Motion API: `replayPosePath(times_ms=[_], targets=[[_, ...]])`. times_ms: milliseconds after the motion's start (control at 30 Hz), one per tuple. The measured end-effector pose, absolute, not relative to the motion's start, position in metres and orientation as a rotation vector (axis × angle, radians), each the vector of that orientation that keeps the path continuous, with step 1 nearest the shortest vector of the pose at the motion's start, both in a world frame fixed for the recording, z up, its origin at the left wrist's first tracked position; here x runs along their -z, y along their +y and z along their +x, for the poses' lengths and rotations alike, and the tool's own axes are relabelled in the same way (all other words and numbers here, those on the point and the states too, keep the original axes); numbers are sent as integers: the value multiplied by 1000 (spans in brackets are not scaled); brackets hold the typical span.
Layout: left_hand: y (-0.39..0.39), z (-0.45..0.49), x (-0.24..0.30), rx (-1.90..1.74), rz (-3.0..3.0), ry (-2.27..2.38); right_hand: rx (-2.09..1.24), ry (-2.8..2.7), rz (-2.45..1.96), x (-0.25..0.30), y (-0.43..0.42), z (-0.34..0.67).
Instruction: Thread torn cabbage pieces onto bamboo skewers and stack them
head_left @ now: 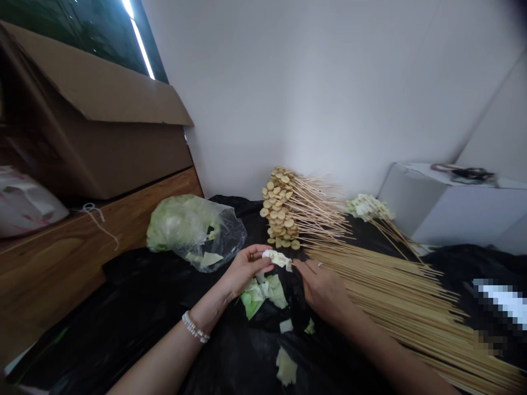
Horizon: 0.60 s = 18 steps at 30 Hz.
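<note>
Pale folded cabbage pieces are pinched in the fingers of my left hand, which wears a beaded bracelet. My right hand, with a ring on one finger, is closed at the right end of these pieces, on what appears to be a thin bamboo skewer mostly hidden by the fingers. Loose cabbage leaves lie just below my hands on black plastic sheeting. Smaller cabbage scraps are scattered nearer to me. Right of my right hand spreads a large layer of bare bamboo skewers.
Skewers loaded with round slices are stacked against the wall. Finished-looking cabbage skewers lie farther right, beside a white box. A clear bag of cabbage sits at left, near a wooden board and a cardboard box.
</note>
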<state>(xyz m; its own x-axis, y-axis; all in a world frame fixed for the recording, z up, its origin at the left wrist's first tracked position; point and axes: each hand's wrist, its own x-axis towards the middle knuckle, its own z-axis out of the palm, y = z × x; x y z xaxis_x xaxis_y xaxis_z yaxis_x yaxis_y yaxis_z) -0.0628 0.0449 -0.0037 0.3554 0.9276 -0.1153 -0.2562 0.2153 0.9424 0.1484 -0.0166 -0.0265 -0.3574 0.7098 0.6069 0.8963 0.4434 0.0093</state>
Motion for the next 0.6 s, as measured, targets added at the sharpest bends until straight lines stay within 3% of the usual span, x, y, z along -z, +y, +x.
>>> replayPosePath(times_ms=[600], targets=[[42,-56,12,-949,1116,821,533,-2219,-1380,39,-19,143]])
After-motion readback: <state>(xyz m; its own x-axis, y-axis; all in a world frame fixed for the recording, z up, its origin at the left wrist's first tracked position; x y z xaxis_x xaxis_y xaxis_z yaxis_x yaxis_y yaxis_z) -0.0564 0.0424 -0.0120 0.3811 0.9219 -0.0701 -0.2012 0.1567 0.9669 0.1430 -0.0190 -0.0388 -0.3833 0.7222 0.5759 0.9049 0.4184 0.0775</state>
